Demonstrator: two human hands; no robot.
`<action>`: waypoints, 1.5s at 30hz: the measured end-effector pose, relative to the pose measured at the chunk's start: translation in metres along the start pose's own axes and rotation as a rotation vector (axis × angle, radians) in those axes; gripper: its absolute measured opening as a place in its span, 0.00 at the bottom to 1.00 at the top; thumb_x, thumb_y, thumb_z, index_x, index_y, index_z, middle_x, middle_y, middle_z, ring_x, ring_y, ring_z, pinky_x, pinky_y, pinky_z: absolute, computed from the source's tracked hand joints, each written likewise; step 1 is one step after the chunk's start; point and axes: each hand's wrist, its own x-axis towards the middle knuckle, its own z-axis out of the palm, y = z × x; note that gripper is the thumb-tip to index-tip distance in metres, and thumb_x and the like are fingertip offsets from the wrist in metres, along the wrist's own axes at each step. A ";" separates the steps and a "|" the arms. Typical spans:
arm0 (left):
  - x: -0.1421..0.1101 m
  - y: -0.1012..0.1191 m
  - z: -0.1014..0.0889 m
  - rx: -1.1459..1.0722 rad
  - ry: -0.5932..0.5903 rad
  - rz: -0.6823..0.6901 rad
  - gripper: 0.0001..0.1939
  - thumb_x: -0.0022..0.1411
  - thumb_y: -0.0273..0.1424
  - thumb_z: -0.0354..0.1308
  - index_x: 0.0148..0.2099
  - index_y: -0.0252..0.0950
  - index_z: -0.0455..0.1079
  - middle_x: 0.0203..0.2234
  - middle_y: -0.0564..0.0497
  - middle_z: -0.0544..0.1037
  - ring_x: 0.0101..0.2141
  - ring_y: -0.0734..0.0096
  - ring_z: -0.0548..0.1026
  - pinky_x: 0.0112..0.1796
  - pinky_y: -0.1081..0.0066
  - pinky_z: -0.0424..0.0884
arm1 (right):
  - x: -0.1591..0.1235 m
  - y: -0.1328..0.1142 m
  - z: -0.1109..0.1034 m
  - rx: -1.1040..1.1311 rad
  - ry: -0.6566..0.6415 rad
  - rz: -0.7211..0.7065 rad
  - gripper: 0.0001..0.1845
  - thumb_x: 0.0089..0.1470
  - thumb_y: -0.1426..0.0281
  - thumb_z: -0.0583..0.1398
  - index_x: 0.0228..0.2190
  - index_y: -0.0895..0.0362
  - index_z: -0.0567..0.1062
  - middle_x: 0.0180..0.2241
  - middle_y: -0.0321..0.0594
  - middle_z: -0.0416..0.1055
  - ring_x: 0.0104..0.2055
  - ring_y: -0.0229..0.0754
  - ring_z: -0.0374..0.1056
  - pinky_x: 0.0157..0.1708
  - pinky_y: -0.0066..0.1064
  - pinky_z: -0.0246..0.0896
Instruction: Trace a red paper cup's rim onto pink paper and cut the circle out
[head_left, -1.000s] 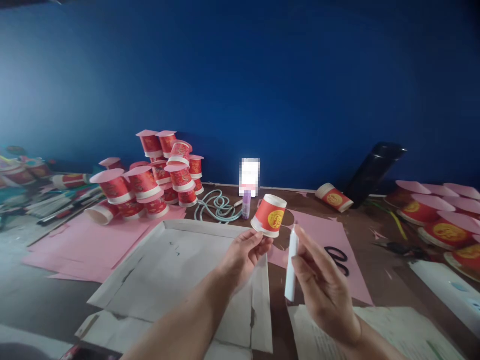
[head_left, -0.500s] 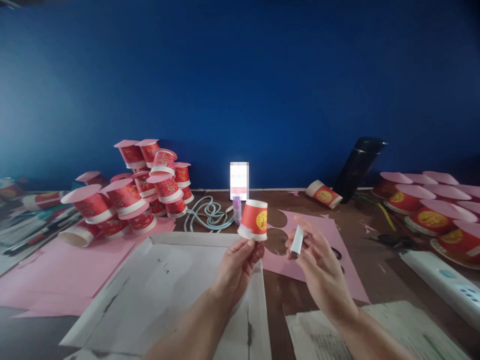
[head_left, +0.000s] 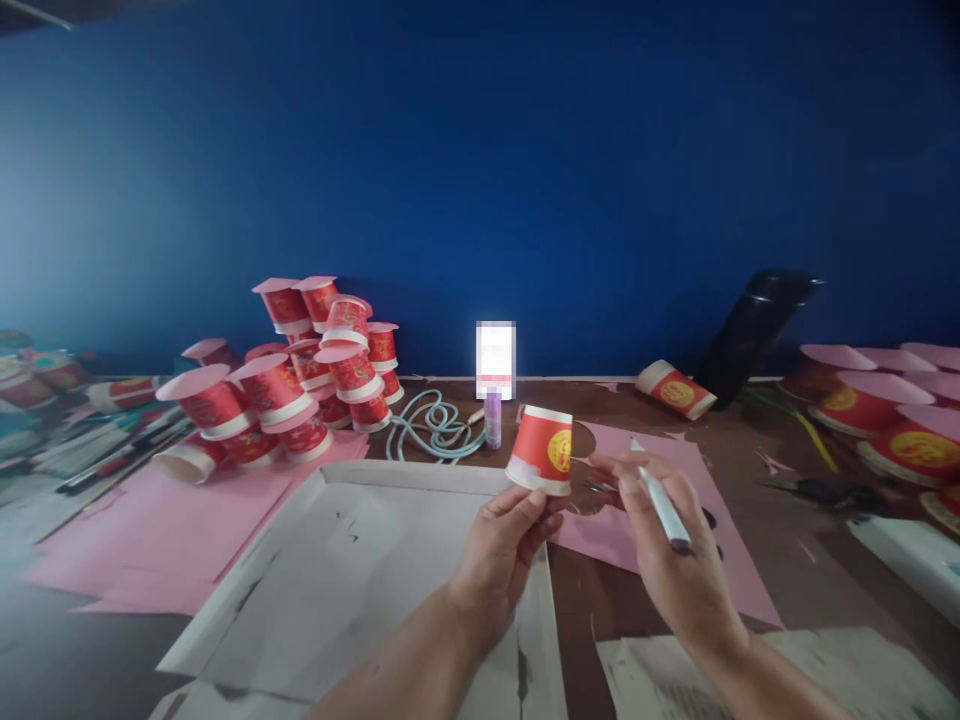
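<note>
My left hand (head_left: pixel 506 550) is closed round the lower edge of a red paper cup (head_left: pixel 538 448) with a gold emblem. The cup is held up, wide end down and slightly tilted, above the right edge of a white tray-like sheet (head_left: pixel 300 570). To its right, my right hand (head_left: pixel 675 540) grips a white marker pen (head_left: pixel 661 507). The pen lies slanted across the fingers, dark end towards me, and its far tip points up near the cup without touching it. A pink sheet (head_left: pixel 739 565) with round cut-outs and scissors (head_left: pixel 710 520) is partly hidden behind this hand.
Red cups with pink paper tops (head_left: pixel 274 385) are stacked at left, near pink sheets (head_left: pixel 150 540). More stand at right (head_left: pixel 919 445). A pale cable (head_left: pixel 427 430), purple tube (head_left: pixel 493 420), lit phone-like screen (head_left: pixel 496 355), lying cup (head_left: pixel 675 390), black flask (head_left: pixel 757 335) and power strip (head_left: pixel 907 565) are around.
The view has shifted so things sit further left or right in it. The marker has turned in my right hand, from end-on to slanted along the fingers. My left hand still holds the cup.
</note>
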 end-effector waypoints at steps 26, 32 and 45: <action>-0.012 0.000 0.006 -0.228 -0.104 -0.164 0.14 0.60 0.28 0.61 0.49 0.34 0.75 0.44 0.45 0.78 0.41 0.71 0.75 0.45 0.70 0.71 | -0.002 0.002 0.007 0.123 -0.230 0.226 0.27 0.56 0.55 0.61 0.53 0.51 0.63 0.48 0.40 0.73 0.47 0.44 0.71 0.46 0.34 0.68; -0.010 0.001 0.007 -0.274 -0.094 -0.163 0.13 0.56 0.30 0.63 0.44 0.31 0.76 0.38 0.45 0.79 0.36 0.71 0.75 0.41 0.71 0.70 | -0.006 0.001 0.012 0.018 -0.309 0.175 0.27 0.54 0.56 0.63 0.51 0.51 0.64 0.46 0.40 0.72 0.45 0.44 0.71 0.40 0.32 0.70; -0.012 -0.010 0.011 0.026 -0.178 -0.080 0.14 0.55 0.31 0.67 0.45 0.33 0.78 0.34 0.46 0.79 0.33 0.70 0.75 0.43 0.67 0.68 | -0.004 -0.002 0.011 -0.013 -0.158 0.251 0.32 0.47 0.51 0.65 0.50 0.50 0.65 0.38 0.36 0.75 0.34 0.41 0.72 0.32 0.31 0.69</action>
